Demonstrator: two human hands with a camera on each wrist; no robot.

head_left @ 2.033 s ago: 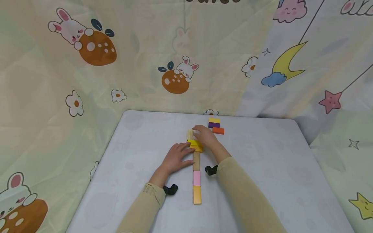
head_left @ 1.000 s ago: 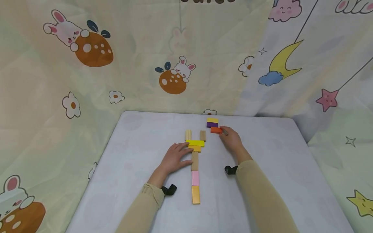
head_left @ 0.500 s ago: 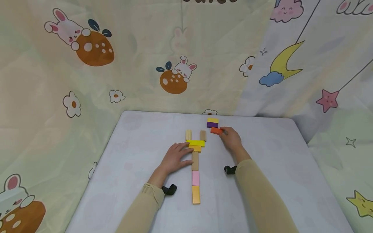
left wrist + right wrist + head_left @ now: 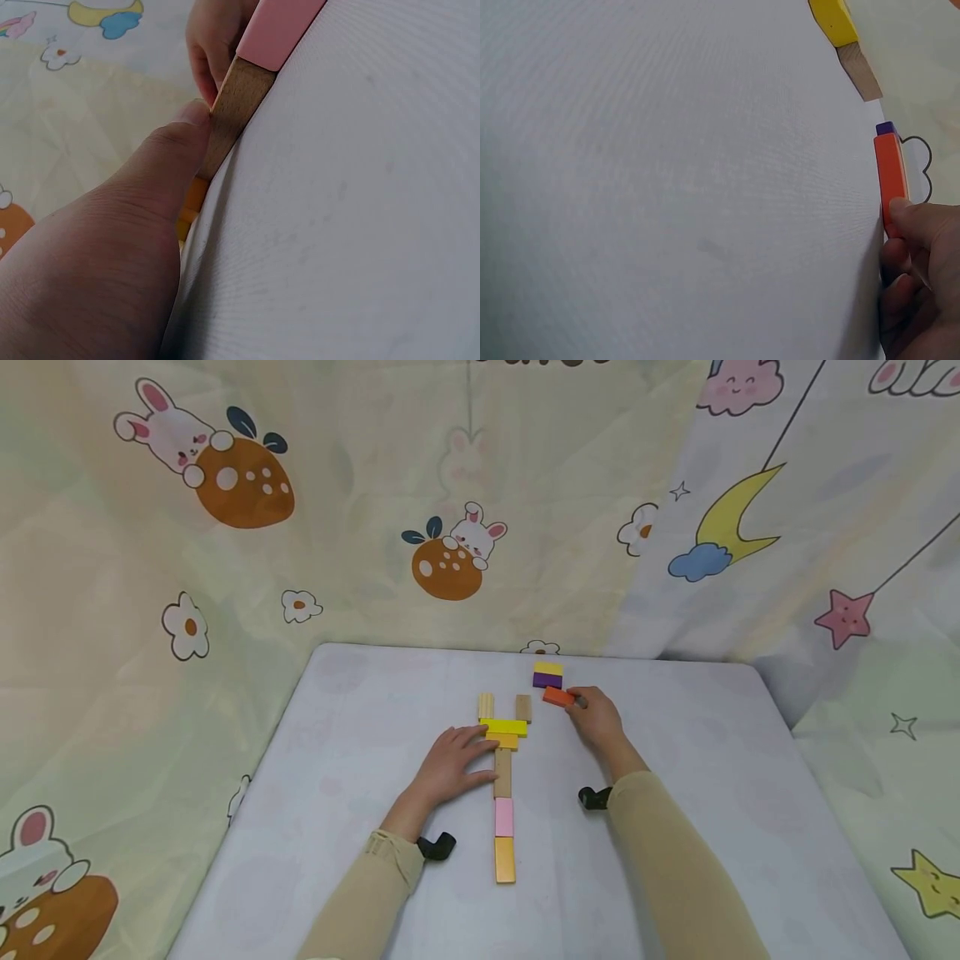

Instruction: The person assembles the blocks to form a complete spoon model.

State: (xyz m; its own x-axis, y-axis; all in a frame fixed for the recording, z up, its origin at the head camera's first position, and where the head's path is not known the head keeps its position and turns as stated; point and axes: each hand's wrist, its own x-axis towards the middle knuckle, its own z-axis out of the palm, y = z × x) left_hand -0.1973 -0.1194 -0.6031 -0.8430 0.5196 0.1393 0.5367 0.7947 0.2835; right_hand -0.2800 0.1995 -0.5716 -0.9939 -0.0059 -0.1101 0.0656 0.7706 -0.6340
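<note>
In the head view a column of small wooden blocks lies along the middle of the table. From the near end come a gold block [image 4: 506, 860], a pink block [image 4: 503, 817] and a plain wood block [image 4: 502, 773]. Crosswise beyond them lie an orange-yellow block [image 4: 508, 742] and a bright yellow block [image 4: 513, 727]. My left hand [image 4: 447, 766] rests spread at the column's left, thumb touching the plain wood block and fingertips at the yellow ones. My right hand [image 4: 596, 718] pinches the right end of an orange block [image 4: 557, 697] between thumb and fingers.
Past the yellow block stand a ridged pale block [image 4: 486, 706] on the left and a plain wood block [image 4: 523, 708] on the right. A purple block [image 4: 547, 681] and a yellow block [image 4: 548, 668] lie together behind the orange one. A printed cloth [image 4: 337, 527] hangs behind the table [image 4: 675, 735].
My right hand has left the wood block at the column's far right end and moved right to grip the orange block, which has turned slightly. My left hand stays in place.
</note>
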